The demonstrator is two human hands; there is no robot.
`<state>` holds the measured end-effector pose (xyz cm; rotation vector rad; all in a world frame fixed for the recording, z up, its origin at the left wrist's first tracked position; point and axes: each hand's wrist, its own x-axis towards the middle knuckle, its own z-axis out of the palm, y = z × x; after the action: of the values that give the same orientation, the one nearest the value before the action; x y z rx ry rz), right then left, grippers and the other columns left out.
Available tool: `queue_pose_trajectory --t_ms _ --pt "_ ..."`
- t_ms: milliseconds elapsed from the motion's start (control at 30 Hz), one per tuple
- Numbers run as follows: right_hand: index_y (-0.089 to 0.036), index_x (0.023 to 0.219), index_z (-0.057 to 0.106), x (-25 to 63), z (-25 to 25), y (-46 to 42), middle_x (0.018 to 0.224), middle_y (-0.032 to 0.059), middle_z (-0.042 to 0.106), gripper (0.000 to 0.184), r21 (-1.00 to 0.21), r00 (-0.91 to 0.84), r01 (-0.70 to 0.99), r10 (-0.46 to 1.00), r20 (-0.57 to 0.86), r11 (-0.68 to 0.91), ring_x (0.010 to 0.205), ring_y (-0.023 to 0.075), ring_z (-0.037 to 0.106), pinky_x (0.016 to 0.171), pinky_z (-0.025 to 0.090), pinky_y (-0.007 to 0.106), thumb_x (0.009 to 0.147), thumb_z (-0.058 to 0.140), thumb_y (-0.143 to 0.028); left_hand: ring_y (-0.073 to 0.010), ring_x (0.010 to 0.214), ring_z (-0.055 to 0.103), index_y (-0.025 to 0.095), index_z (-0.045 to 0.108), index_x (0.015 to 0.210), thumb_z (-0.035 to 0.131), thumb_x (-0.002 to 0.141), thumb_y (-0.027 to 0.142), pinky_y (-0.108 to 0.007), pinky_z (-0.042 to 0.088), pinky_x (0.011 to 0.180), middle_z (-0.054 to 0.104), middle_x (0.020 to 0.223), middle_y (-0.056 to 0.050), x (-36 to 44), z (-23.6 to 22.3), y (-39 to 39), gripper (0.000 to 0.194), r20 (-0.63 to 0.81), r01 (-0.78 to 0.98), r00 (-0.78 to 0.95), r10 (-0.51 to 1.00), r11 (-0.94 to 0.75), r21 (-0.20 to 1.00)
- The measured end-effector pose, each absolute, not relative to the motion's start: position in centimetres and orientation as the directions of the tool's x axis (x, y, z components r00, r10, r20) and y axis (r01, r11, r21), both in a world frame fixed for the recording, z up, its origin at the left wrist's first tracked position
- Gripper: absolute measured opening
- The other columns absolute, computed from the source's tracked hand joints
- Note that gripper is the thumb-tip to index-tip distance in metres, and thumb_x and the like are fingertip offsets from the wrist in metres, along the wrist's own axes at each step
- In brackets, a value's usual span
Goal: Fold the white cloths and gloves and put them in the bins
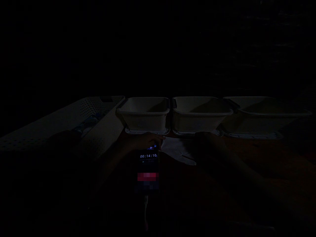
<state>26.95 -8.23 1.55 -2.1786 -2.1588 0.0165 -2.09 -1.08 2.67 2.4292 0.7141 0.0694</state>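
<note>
The picture is very dark. A white cloth piece, shaped like a glove with a thumb-like flap, lies on the table between my two hands. My left hand reaches in from the left above a lit phone; its bent fingertips close on the cloth's left edge. Over the right end of the cloth is my right hand, mostly lost in shadow, so its fingers cannot be made out. The phone shows a running time and has a white cable at its lower end.
Three pale basins stand in a row behind my hands: a left basin, a middle basin and a right basin. A perforated white basket at the left contains a clear, bluish item. The background is black.
</note>
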Motion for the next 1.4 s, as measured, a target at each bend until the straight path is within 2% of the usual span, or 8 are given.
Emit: queue_pose_trajectory --t_ms 300,567,733,833,933,1100,1233,1400 --pt "-0.017 0.097 0.065 26.8 0.8 -7.5 0.097 0.0146 0.065 0.033 -0.05 0.021 0.999 0.999 0.025 -0.019 0.083 0.0242 0.063 0.063 0.044 0.029 0.083 0.04 -0.034 -0.0165 0.124 0.041 0.015 0.063 0.086 0.037 0.079 0.002 -0.029 0.036 0.095 0.047 0.132 -0.007 -2.2 2.3 -0.8 0.031 -0.096 0.448 0.866 0.49 -0.679 0.581" --pt "-0.016 0.103 0.063 27.7 0.2 -7.2 0.104 0.0159 0.064 0.034 -0.094 -0.012 0.995 0.999 0.052 0.017 0.092 0.0245 0.061 0.071 0.043 0.03 0.086 0.035 -0.028 -0.0164 0.124 0.041 0.015 0.063 0.085 0.037 0.08 0.005 -0.028 0.036 0.096 0.05 0.13 -0.007 -2.3 1.8 -0.5 0.029 -0.083 0.421 0.876 0.475 -0.669 0.612" --pt "-0.02 0.099 0.064 27.8 1.0 -7.6 0.101 0.0125 0.065 0.03 -0.108 -0.028 0.994 1.0 -0.007 0.027 0.087 0.0214 0.062 0.065 0.042 0.026 0.085 0.038 -0.026 -0.0164 0.125 0.04 0.015 0.063 0.085 0.037 0.08 0.003 -0.029 0.034 0.098 0.048 0.132 -0.006 -2.2 2.2 -0.8 0.03 -0.091 0.438 0.868 0.488 -0.665 0.605" --pt "-0.02 0.1 0.064 27.8 0.9 -7.6 0.101 0.0115 0.065 0.03 -0.121 -0.043 0.992 0.999 0.007 0.043 0.088 0.0209 0.062 0.068 0.043 0.027 0.084 0.039 -0.026 -0.0168 0.125 0.04 0.014 0.063 0.085 0.037 0.079 0.002 -0.029 0.035 0.097 0.045 0.133 -0.008 -2.2 2.7 -1.1 0.029 -0.11 0.455 0.861 0.497 -0.656 0.601" --pt "-0.019 0.107 0.062 27.6 0.9 -7.6 0.106 0.012 0.063 0.033 -0.107 -0.039 0.993 0.998 0.047 0.044 0.094 0.0228 0.06 0.073 0.043 0.029 0.085 0.039 -0.027 -0.0164 0.124 0.041 0.014 0.062 0.086 0.036 0.078 0.001 -0.029 0.036 0.096 0.047 0.132 -0.009 -2.2 2.8 -1.2 0.03 -0.119 0.467 0.856 0.503 -0.653 0.597" --pt "-0.018 0.103 0.064 26.9 1.4 -7.8 0.101 0.0142 0.065 0.031 -0.042 -0.031 0.999 0.999 0.019 0.032 0.089 0.024 0.061 0.068 0.044 0.029 0.083 0.043 -0.028 -0.0156 0.125 0.04 0.016 0.062 0.086 0.037 0.078 0.001 -0.029 0.036 0.096 0.047 0.132 -0.007 -2.4 2.1 -0.6 0.03 -0.09 0.426 0.876 0.473 -0.675 0.602" --pt "-0.018 0.106 0.063 27.1 1.2 -7.7 0.102 0.0139 0.065 0.032 -0.056 -0.019 0.998 0.999 0.036 0.021 0.092 0.0227 0.061 0.071 0.044 0.029 0.083 0.042 -0.026 -0.0166 0.125 0.04 0.015 0.063 0.086 0.036 0.077 0.0 -0.029 0.036 0.096 0.047 0.132 -0.008 -2.4 1.9 -0.4 0.032 -0.082 0.424 0.877 0.474 -0.683 0.595" --pt "-0.015 0.107 0.061 27.5 0.6 -7.4 0.104 0.0159 0.063 0.034 -0.031 -0.017 0.999 0.999 0.048 0.019 0.091 0.0241 0.061 0.068 0.044 0.03 0.085 0.038 -0.028 -0.0162 0.124 0.041 0.015 0.063 0.086 0.036 0.078 0.001 -0.027 0.037 0.095 0.048 0.131 -0.006 -2.3 2.4 -0.8 0.031 -0.093 0.439 0.869 0.486 -0.671 0.598"
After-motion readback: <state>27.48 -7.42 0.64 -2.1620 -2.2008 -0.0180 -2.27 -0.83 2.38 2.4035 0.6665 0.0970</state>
